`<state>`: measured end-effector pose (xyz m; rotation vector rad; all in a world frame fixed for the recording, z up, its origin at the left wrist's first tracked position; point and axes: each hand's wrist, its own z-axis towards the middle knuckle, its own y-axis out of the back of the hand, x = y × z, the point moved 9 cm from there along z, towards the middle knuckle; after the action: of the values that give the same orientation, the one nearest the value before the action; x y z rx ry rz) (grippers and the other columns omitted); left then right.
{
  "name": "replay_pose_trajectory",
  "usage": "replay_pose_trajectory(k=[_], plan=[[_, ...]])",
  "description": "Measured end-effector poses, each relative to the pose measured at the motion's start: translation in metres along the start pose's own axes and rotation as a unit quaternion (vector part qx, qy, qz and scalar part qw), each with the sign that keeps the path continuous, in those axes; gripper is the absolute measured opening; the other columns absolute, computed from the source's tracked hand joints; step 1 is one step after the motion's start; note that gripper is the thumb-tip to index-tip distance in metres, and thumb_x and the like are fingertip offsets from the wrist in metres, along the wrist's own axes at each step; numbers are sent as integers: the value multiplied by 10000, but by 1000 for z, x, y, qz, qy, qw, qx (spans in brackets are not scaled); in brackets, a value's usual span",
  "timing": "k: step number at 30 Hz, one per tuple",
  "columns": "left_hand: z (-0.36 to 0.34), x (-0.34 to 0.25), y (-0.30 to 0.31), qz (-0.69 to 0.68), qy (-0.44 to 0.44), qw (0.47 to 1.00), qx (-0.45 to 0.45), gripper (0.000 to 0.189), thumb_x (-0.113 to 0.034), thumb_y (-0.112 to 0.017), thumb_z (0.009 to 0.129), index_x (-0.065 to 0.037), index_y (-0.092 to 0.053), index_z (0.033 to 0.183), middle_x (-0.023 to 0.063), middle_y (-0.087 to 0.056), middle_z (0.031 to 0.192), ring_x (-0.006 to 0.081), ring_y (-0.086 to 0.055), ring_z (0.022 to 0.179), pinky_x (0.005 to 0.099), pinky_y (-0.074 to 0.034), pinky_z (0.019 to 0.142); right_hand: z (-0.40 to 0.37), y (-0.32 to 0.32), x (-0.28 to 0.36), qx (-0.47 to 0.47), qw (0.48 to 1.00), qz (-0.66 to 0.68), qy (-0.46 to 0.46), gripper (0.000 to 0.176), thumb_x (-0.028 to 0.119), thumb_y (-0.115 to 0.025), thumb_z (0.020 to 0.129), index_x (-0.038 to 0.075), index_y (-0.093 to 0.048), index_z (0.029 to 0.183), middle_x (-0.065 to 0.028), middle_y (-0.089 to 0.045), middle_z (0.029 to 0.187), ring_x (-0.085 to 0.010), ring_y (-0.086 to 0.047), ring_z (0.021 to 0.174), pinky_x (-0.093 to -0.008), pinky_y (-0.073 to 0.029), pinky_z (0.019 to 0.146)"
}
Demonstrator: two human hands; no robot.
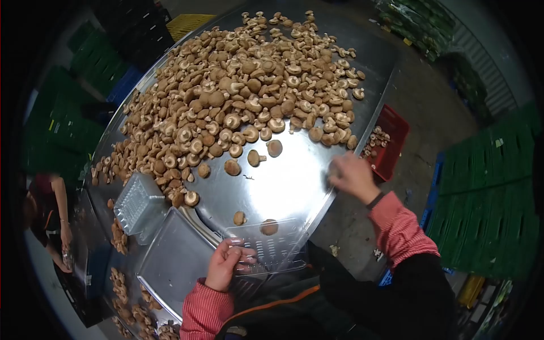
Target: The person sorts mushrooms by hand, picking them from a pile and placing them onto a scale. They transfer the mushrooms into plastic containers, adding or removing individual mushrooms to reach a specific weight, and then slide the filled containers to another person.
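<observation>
My left hand is closed on the edge of a clear plastic punnet, tilted at the table's near edge. One brown mushroom shows at the punnet's far side, overlapping it in this view. Over the right edge of the metal table is my right hand, its fingers smeared by motion; I cannot tell whether they hold anything. A large heap of shiitake mushrooms covers the table's far part. A few loose ones, such as a mushroom, lie between the heap and my hands.
Stacked clear punnets stand at left beside a grey tray. A red crate with mushroom pieces sits below the table's right edge. Green crates are stacked at right. Another person stands at far left.
</observation>
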<state>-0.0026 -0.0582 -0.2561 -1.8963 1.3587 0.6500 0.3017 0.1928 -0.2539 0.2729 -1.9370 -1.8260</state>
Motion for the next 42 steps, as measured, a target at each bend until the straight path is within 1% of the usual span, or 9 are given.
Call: replay_pose_trajectory(k=[4,9,12,16,18,26,29,35,42], plan=[[22,-3,-8,33,-4,999,8,257,-152,-488,1015,-42,-471,1246,158,-680,1032,191,-677,859,276,-555,686,-14,110,-80,-185,945,-235,-130,663,469,-757,728,78,-569,1229,-174,-615,906,-334,-620,838,-471,-489,697],[68,-33,-66,148,-41,981,122,313,-128,-478,1018,-17,-442,1309,130,-661,1044,169,-646,906,276,-544,715,-6,27,4,127,967,217,-27,852,521,-744,796,30,-448,1426,-214,-616,1255,-309,-624,1124,-381,-487,965],[93,-43,-95,143,-17,976,162,382,-136,-526,1000,-15,-425,1348,120,-650,1060,165,-639,933,275,-539,773,-24,-9,119,363,805,457,107,348,182,-642,936,22,-578,1238,-56,-675,779,-135,-636,674,-272,-522,637],[142,-84,-17,273,-149,950,-9,703,-243,-722,893,-18,-346,1443,165,-583,1245,224,-596,1115,330,-495,957,6,-44,41,168,800,565,-114,168,108,-538,944,33,-601,1080,-65,-633,679,-120,-613,568,-290,-487,529],[164,-94,50,340,-179,917,-106,933,-283,-822,785,-27,-266,1490,198,-498,1360,271,-515,1239,367,-421,1052,18,-1,5,-66,947,303,-84,130,119,-531,914,17,-560,989,-186,-645,672,-350,-652,603,-451,-508,560],[222,-132,78,442,-216,854,-170,1302,-230,-944,593,-63,-81,1554,254,-346,1496,344,-355,1400,405,-313,1156,96,-64,17,-167,948,262,-75,178,120,-524,915,37,-562,1069,-193,-654,691,-368,-651,596,-480,-509,565],[237,-143,65,459,-206,846,-178,1347,-235,-954,551,-86,-72,1559,291,-354,1457,389,-403,1348,429,-357,1118,129,-82,47,-31,864,489,-120,165,115,-498,946,31,-566,1070,-134,-646,665,-254,-649,526,-380,-511,505],[262,-147,42,521,-258,798,-158,1377,-302,-966,487,-89,-122,1554,319,-360,1369,422,-375,1308,450,-330,1119,202,-111,96,11,871,488,-56,206,154,-483,967,9,-580,1075,-116,-649,680,-223,-648,534,-333,-507,501],[258,-123,3,289,-278,900,-171,1193,-336,-929,592,42,-247,1496,250,-402,1375,349,-442,1295,382,-385,1096,196,-129,98,50,795,594,-111,397,378,-420,1039,23,-583,1106,-55,-601,782,-131,-554,546,-272,-433,421]])
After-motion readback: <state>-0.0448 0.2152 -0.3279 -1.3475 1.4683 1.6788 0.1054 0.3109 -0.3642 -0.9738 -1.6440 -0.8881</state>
